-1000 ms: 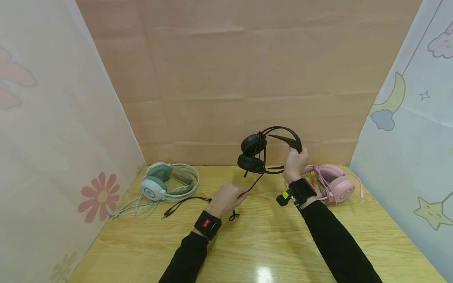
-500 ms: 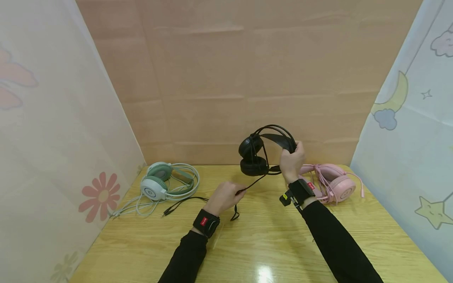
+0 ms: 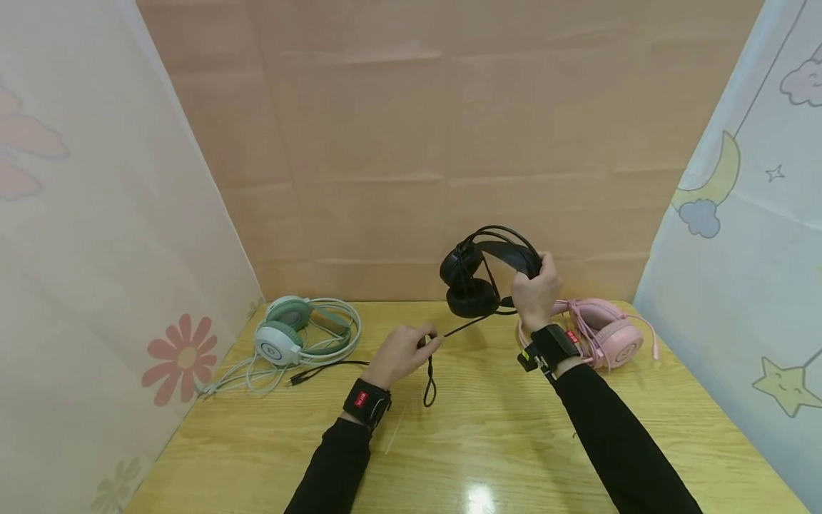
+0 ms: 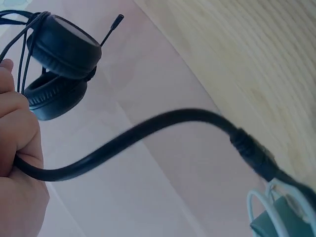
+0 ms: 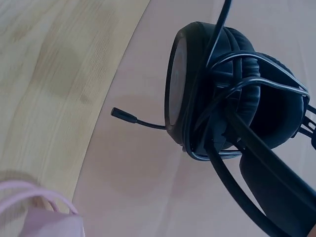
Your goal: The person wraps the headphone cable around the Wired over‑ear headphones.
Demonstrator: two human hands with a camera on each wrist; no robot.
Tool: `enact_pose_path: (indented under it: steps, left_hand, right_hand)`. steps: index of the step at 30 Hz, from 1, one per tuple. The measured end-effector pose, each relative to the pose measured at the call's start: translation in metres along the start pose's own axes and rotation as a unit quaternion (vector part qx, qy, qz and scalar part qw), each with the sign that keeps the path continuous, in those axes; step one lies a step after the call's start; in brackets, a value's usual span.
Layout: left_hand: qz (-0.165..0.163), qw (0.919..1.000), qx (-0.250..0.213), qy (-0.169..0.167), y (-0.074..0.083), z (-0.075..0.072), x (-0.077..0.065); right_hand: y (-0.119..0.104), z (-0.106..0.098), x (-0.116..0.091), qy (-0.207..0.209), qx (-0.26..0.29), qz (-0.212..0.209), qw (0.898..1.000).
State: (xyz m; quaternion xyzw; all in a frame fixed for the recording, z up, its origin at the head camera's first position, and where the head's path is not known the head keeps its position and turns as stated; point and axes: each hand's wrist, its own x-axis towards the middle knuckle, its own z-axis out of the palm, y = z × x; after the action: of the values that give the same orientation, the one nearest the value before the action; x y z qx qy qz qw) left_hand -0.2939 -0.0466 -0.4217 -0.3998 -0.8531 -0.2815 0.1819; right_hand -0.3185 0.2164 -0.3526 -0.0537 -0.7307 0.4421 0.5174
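My right hand (image 3: 536,291) grips the headband of a black headset (image 3: 472,297), holding it up above the table. Cable is wound around its earcups, and a short microphone boom (image 5: 124,115) sticks out in the right wrist view. With curled fingers my left hand (image 3: 402,355) holds the headset's black cable (image 4: 133,138). One stretch of it runs taut up to the earcups, while a loop (image 3: 430,389) dangles below the fingers. The cable's plug end (image 3: 298,378) lies out to the left of the hand, near the green-and-white headphones.
Green-and-white headphones (image 3: 276,344) lie at the back left of the wooden table (image 3: 488,442), their pale cable loosely coiled. A pink headset (image 3: 621,344) lies at the back right, partly behind my right wrist. Brown paper (image 3: 372,143) covers the back wall.
My left hand has shifted slightly left with the cable, and the dangling loop hangs longer. The headset has turned a little in my right hand, its earcups now further right.
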Motion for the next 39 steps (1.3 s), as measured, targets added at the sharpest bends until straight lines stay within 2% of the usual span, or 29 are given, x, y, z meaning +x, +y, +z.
enact_pose_path:
  steps: [8,13,19,22,24,26,27,31,33,35,37,38,39]
  left_hand:
    - [-0.019,0.9967,-0.051,0.060,-0.005,-0.008,0.001]
    - [-0.043,0.9921,-0.100,0.061,-0.008,-0.019,0.000]
    - [-0.081,0.9839,-0.145,0.067,-0.013,-0.029,-0.003]
    - [-0.091,0.9774,-0.141,0.129,-0.016,-0.030,-0.003]
    - [-0.097,0.9690,-0.135,0.183,-0.019,-0.030,-0.003]
    - [-0.098,0.9583,-0.131,0.234,-0.023,-0.029,-0.003]
    - [-0.103,0.9532,-0.136,0.250,-0.024,-0.028,-0.003]
    - [-0.136,0.9266,-0.181,0.300,-0.028,-0.030,-0.002]
    - [-0.154,0.9098,-0.222,0.315,-0.029,-0.034,-0.003]
    - [-0.160,0.8883,-0.286,0.322,-0.030,-0.040,-0.004]
    - [-0.144,0.8585,-0.385,0.307,-0.030,-0.046,-0.005]
    - [-0.126,0.8372,-0.443,0.294,-0.029,-0.049,-0.005]
    - [-0.109,0.8096,-0.505,0.278,-0.029,-0.051,-0.005]
  right_hand:
    - [0.007,-0.009,0.008,-0.011,-0.028,-0.022,0.999]
    - [0.011,-0.016,0.014,-0.030,-0.039,-0.051,0.997]
    - [0.014,-0.024,0.020,-0.034,-0.045,-0.053,0.997]
    - [0.014,-0.024,0.021,-0.025,-0.050,-0.053,0.997]
    - [0.014,-0.024,0.022,-0.023,-0.047,-0.048,0.997]
    - [0.014,-0.025,0.024,-0.022,-0.044,-0.043,0.998]
    - [0.014,-0.025,0.024,-0.022,-0.040,-0.040,0.998]
    - [0.015,-0.028,0.026,-0.021,-0.038,-0.036,0.998]
    - [0.015,-0.030,0.027,-0.018,-0.039,-0.035,0.998]
    - [0.016,-0.031,0.028,-0.015,-0.041,-0.036,0.998]
    - [0.017,-0.032,0.028,-0.013,-0.040,-0.034,0.999]
    - [0.017,-0.033,0.029,-0.012,-0.041,-0.034,0.999]
    - [0.017,-0.033,0.029,-0.012,-0.040,-0.034,0.999]
